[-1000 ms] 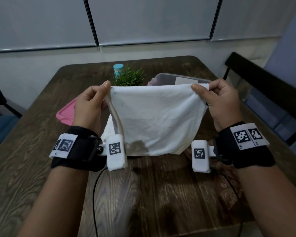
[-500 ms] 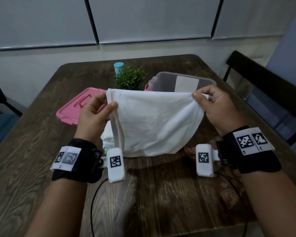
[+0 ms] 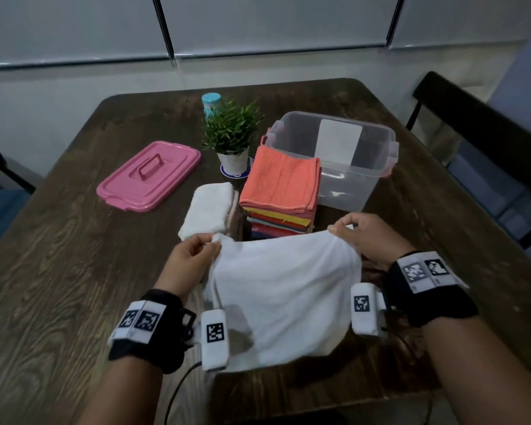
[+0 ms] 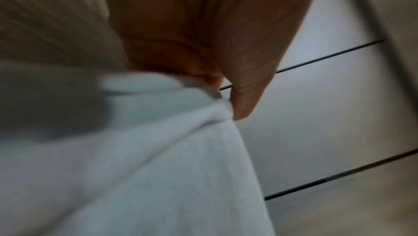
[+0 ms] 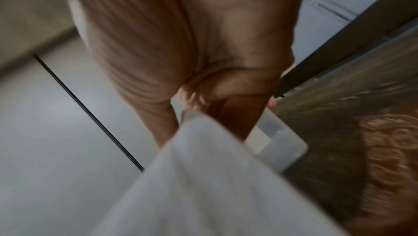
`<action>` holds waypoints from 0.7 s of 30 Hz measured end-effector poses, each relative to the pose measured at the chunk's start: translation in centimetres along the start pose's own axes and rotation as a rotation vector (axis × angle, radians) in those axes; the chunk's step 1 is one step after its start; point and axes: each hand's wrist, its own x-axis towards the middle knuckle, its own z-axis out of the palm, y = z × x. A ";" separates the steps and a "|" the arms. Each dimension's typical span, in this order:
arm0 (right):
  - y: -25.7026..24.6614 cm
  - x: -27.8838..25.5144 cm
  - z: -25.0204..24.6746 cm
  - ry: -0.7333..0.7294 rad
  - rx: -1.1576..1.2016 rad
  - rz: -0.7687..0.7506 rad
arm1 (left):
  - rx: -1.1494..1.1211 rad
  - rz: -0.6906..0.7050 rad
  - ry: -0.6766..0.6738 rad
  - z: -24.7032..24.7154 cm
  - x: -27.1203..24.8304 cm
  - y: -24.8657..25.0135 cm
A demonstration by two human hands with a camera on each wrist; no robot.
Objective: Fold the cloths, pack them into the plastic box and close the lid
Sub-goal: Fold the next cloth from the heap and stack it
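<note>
A white cloth (image 3: pixel 284 289) hangs low over the near part of the table, stretched between both hands. My left hand (image 3: pixel 193 256) pinches its top left corner, and my right hand (image 3: pixel 354 233) pinches its top right corner. The wrist views show the same cloth (image 4: pixel 140 159) (image 5: pixel 203 177) held between thumb and fingers. Behind it stand a stack of folded coloured cloths (image 3: pixel 284 182) with an orange one on top and a folded white towel (image 3: pixel 209 210). The clear plastic box (image 3: pixel 377 142) stands open at the back right. Its pink lid (image 3: pixel 149 176) lies at the left.
A small potted plant (image 3: pixel 230 133) and a blue-capped bottle (image 3: pixel 211 102) stand behind the stack. A dark chair (image 3: pixel 485 133) is at the table's right side. The wooden table (image 3: pixel 59 271) has bare surface at the left and front.
Both hands have lowered the white cloth toward the table, which uncovers the coloured stack, the white towel and the box behind it. The pinch on both corners is unchanged.
</note>
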 end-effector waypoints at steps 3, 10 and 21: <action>2.7 2.4 2.6 -0.038 -0.150 0.070 | 0.112 -0.117 0.028 0.6 2.0 -4.2; 6.6 4.0 6.6 0.054 -0.341 0.092 | 0.282 -0.173 0.100 1.9 3.3 -8.7; 8.6 3.0 7.6 0.024 -0.338 0.090 | 0.405 -0.030 -0.090 2.1 1.9 -9.8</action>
